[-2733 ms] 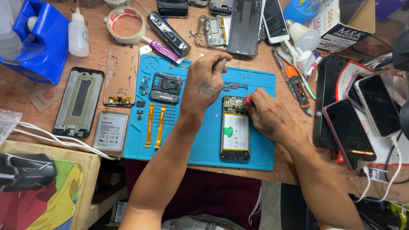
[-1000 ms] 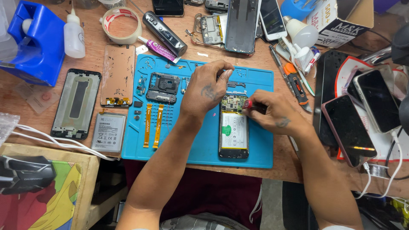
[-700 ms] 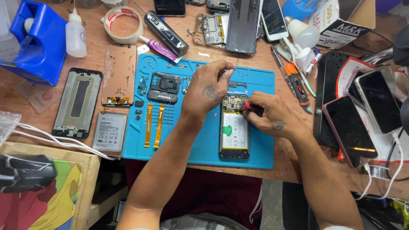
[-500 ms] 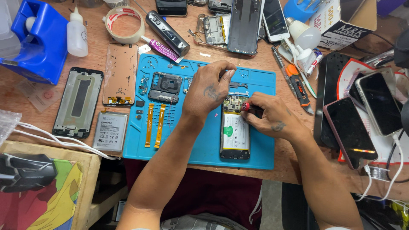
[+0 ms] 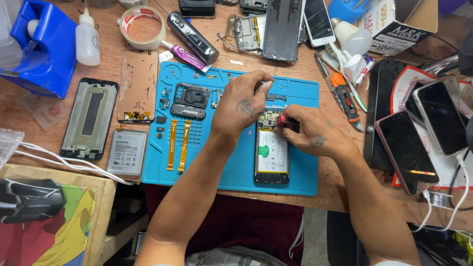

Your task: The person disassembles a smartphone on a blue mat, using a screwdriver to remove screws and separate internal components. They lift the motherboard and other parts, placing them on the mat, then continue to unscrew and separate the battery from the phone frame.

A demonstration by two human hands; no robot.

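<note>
Resting on the blue mat (image 5: 236,172) in the middle of the counter (image 5: 340,197), one opened phone (image 5: 272,152) lies back-up with its white battery label showing, its top end under both hands. The left hand (image 5: 242,102) arches over that top end, fingers (image 5: 263,84) curled down toward the mat's upper edge; whether they pinch anything I cannot tell. The right hand (image 5: 315,135) has its fingers closed around one small red-tipped screwdriver (image 5: 282,119), whose tip sits at the phone's upper circuit area.

On the same mat, left of the hands, lie two orange ribbon cables (image 5: 177,144) side by side, one dark camera-frame part (image 5: 189,96) and a scatter of small screws and chips. Off the mat to the left sit one loose battery (image 5: 127,152), one black phone frame (image 5: 90,118) and one copper-coloured back plate (image 5: 138,84). Further up are one roll of tape (image 5: 144,25), one white squeeze bottle (image 5: 88,37), one purple glue tube (image 5: 185,55) and one blue plastic holder (image 5: 42,47).

Right of the mat, one orange-handled screwdriver (image 5: 345,96) lies near the mat's edge, and two dark-screened phones (image 5: 406,150) (image 5: 441,123) overlap beside a white cable (image 5: 458,177). Along the top edge, one long black phone back (image 5: 282,27) and one lit-off handset (image 5: 319,19) lie close together, beside one bare circuit frame (image 5: 244,32).
</note>
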